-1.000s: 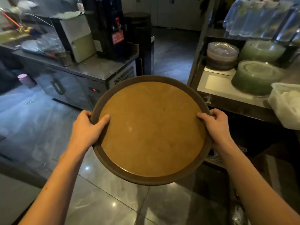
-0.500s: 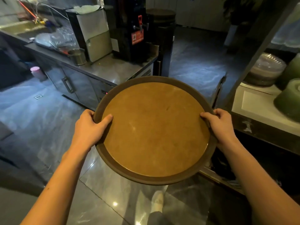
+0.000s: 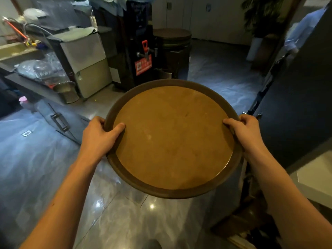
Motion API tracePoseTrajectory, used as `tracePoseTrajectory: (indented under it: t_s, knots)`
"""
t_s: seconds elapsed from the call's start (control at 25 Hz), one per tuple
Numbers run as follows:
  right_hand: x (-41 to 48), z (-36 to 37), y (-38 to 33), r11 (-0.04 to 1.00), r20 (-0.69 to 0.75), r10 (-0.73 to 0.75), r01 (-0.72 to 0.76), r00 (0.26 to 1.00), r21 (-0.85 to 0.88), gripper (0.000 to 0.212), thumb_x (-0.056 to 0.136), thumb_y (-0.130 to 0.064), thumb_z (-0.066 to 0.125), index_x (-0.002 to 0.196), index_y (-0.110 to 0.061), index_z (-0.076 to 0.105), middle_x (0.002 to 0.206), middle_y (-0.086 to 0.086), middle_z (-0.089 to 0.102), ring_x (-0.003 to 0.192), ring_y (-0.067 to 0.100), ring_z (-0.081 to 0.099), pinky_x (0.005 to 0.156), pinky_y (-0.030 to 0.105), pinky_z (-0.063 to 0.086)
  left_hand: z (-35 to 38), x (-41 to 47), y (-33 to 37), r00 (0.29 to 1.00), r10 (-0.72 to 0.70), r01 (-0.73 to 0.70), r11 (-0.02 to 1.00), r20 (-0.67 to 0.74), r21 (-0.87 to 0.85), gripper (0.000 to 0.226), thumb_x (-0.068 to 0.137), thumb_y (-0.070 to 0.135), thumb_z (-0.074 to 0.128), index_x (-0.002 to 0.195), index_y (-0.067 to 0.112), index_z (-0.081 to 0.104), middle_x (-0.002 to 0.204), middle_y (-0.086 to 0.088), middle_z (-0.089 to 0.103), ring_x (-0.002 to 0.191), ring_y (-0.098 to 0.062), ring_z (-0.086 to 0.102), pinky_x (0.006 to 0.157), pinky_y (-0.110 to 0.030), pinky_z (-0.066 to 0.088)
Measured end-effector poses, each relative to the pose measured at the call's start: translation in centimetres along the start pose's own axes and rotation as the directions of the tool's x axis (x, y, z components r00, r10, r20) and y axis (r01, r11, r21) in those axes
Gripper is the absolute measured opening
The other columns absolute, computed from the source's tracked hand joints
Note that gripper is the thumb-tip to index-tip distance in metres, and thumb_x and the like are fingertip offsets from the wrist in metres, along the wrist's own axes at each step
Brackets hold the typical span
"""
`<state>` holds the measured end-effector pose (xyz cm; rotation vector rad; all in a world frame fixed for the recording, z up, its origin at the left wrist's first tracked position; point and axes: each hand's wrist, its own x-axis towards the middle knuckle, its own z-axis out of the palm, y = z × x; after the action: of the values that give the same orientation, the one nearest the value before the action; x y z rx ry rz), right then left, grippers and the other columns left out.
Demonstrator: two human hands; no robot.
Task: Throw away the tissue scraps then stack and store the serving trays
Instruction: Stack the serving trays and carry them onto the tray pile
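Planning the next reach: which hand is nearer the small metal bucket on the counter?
Left. The left hand grips the round brown tray's left rim, below-right of the bucket; the right hand holds the far rim.

The view has swung left: the plate shelf has left the frame. A stack of trays (image 3: 171, 37) (round, brown) beside the water dispenser (image 3: 139, 45) now sits ahead.

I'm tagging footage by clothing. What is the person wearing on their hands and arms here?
Nothing shows on them. The left hand and right hand are bare, with no gloves, rings, watch or bracelet visible. Both forearms are uncovered right to the bottom frame edge, so no sleeve appears; anything worn above that is out of view.
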<state>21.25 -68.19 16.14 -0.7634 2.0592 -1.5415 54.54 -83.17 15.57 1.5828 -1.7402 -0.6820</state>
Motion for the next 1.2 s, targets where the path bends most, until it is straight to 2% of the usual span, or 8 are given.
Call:
tracePoseTrajectory:
  t_s: [0.2,0.32,0.48,0.6,0.72,0.92,1.12,1.2]
  knots:
    - [12.6,2.9,-2.4,1.000,-0.066,-0.005,0.005,0.998,-0.010,0.037,0.083,-0.025,0.068,0.100,0.006,0.056,0.091,0.029,0.059,0.079,0.034,0.059,0.070,0.044,0.050,7.1,12.7,3.7,0.997,0.066,-0.064,0.997,0.045,-0.038,0.047,0.077,0.053,0.069,0.094,0.013,0.053,0.078,0.003,0.054,0.067,-0.011,0.051,0.050,-0.030,0.034]
    - [20.3,5.2,-4.0,0.999,-0.125,-0.007,0.002,0.992,-0.041,0.045,0.082,-0.026,0.068,0.108,0.009,0.055,0.105,0.033,0.060,0.088,0.041,0.062,0.083,0.056,0.049,11.3,21.3,6.2,0.993,0.092,-0.088,0.994,0.075,-0.062,0.048,0.078,0.053,0.069,0.099,0.014,0.050,0.091,-0.004,0.058,0.078,-0.022,0.056,0.057,-0.034,0.043]
    - [30.2,7.4,-6.0,0.999,-0.160,0.025,-0.030,0.987,-0.032,0.043,0.081,-0.027,0.068,0.103,0.008,0.056,0.098,0.031,0.060,0.090,0.042,0.062,0.079,0.051,0.051,15.8,31.5,10.3,0.988,0.099,-0.091,0.994,0.121,-0.065,0.047,0.080,0.051,0.067,0.104,0.016,0.047,0.100,-0.008,0.059,0.087,-0.027,0.060,0.070,-0.043,0.053]
    - [37.5,8.4,-7.4,0.999,-0.141,0.020,-0.027,0.990,-0.044,0.026,0.080,-0.026,0.069,0.085,-0.004,0.057,0.078,0.019,0.055,0.071,0.031,0.057,0.066,0.043,0.047,19.1,37.6,13.2,0.983,0.117,-0.111,0.992,0.141,-0.053,0.045,0.083,0.050,0.064,0.105,0.015,0.047,0.098,-0.008,0.061,0.079,-0.026,0.063,0.062,-0.040,0.054]
    - [45.7,9.1,-8.0,0.997,-0.121,0.014,-0.022,0.993,-0.071,0.026,0.079,-0.027,0.069,0.074,-0.012,0.050,0.069,0.013,0.052,0.065,0.026,0.054,0.063,0.040,0.045,22.8,42.9,15.6,0.984,0.122,-0.117,0.992,0.129,-0.047,0.042,0.082,0.051,0.063,0.103,0.020,0.045,0.092,-0.004,0.059,0.078,-0.024,0.062,0.064,-0.044,0.056]
    - [61.9,9.7,-8.5,0.993,-0.057,-0.024,0.017,0.998,-0.114,0.024,0.083,-0.029,0.068,0.085,-0.008,0.056,0.082,0.019,0.060,0.072,0.027,0.059,0.063,0.036,0.046,31.2,51.5,20.6,0.996,0.080,-0.078,0.994,0.028,-0.076,0.035,0.079,0.048,0.063,0.097,0.022,0.049,0.085,0.001,0.059,0.073,-0.015,0.059,0.052,-0.031,0.042]
    - [77.7,10.5,-10.4,0.984,0.082,-0.084,0.096,0.993,-0.151,0.026,0.086,-0.029,0.066,0.092,-0.006,0.056,0.087,0.017,0.061,0.079,0.028,0.061,0.069,0.041,0.050,39.3,59.2,25.0,0.998,-0.059,0.053,0.984,-0.033,-0.168,0.031,0.080,0.040,0.055,0.104,0.020,0.057,0.086,-0.002,0.065,0.077,-0.020,0.065,0.060,-0.038,0.053]
    - [83.3,11.6,-11.5,0.974,0.129,-0.106,0.129,0.986,-0.184,0.027,0.087,-0.029,0.064,0.091,-0.004,0.056,0.086,0.021,0.060,0.079,0.031,0.060,0.072,0.046,0.051,41.7,62.0,26.5,0.994,-0.097,0.083,0.974,-0.058,-0.208,0.016,0.079,0.036,0.052,0.091,0.028,0.059,0.083,-0.002,0.066,0.077,-0.021,0.066,0.060,-0.041,0.054]
